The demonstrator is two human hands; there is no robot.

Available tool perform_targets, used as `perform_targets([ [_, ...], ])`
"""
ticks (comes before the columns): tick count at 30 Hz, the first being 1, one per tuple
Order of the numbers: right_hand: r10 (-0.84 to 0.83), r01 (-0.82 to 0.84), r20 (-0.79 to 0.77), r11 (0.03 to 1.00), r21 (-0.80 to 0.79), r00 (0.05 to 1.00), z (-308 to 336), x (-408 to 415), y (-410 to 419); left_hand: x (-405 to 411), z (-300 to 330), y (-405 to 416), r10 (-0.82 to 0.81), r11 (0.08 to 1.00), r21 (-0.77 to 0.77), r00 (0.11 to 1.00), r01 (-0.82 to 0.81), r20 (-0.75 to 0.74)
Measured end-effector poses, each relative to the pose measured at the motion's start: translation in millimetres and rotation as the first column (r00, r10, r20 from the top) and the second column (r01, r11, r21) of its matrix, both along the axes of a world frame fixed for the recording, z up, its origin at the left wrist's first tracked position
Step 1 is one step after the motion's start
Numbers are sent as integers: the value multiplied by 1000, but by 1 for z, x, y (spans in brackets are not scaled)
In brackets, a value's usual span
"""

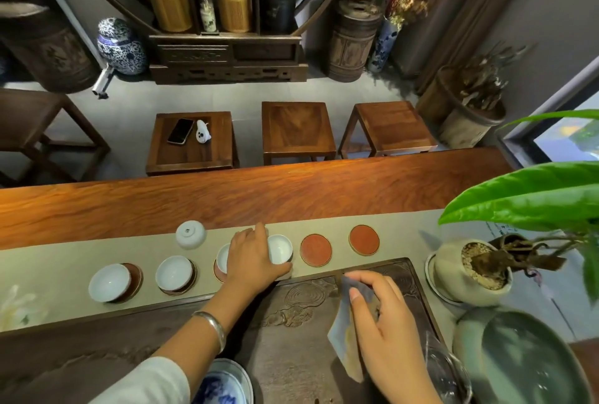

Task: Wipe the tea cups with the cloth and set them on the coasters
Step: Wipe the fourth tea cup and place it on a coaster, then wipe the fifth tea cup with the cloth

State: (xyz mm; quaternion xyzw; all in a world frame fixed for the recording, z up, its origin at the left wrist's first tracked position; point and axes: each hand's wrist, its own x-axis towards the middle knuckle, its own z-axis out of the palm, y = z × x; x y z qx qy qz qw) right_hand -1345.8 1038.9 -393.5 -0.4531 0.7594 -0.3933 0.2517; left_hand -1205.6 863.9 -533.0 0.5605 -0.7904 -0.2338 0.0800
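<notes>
Wooden tea table [291,190] fills the view, a pale runner [402,225] along it and a dark carved tray [291,339] at the near edge. Nearest of all, the right hand [385,329] hangs over the tray, thumb and fingers pinching a grey-blue cloth [345,339] that droops beneath its palm. To that hand's right sit a glass vessel [449,374], a green glazed bowl [525,361] and a potted plant [473,271] with broad green leaves. By the left forearm, with its silver bangle [212,327], a blue-and-white dish [223,384] peeks in at the bottom edge.

Further out, the left hand [251,258] reaches onto the runner, fingers curled over the near rim of a white cup [279,248] at its right side; whether a coaster lies under that cup cannot be told. Tucked under the hand's left edge, another cup [223,258] sits on a coaster. Leftward, two more cups [174,273] [109,282] stand on dark coasters. Right of the held cup lie two bare red coasters [316,249] [364,240]. Just beyond the left hand's far-left side stands a pale lidded pot [190,234].

Past the table, three wooden stools [298,131], the leftmost carrying a phone [180,131], then a dark cabinet [227,57] of jars.
</notes>
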Motion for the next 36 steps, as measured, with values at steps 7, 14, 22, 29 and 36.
perform_targets([
  [7,21,-21,11,999,-39,1000,13,10,-1,59,40,-10,188,978,-53,963,-201,-191],
  [14,77,-76,40,997,-21,996,26,39,-17,159,63,-28,378,921,-42,915,-387,-143],
  [22,117,-117,-1,993,18,993,21,77,-40,184,37,-57,293,951,137,950,-278,-106],
  [29,87,-82,-75,994,78,993,6,86,-56,173,-8,-96,274,944,238,946,-229,-174],
  [36,65,-56,-76,992,114,995,1,95,-75,175,-29,-116,153,954,295,935,-55,-321],
])
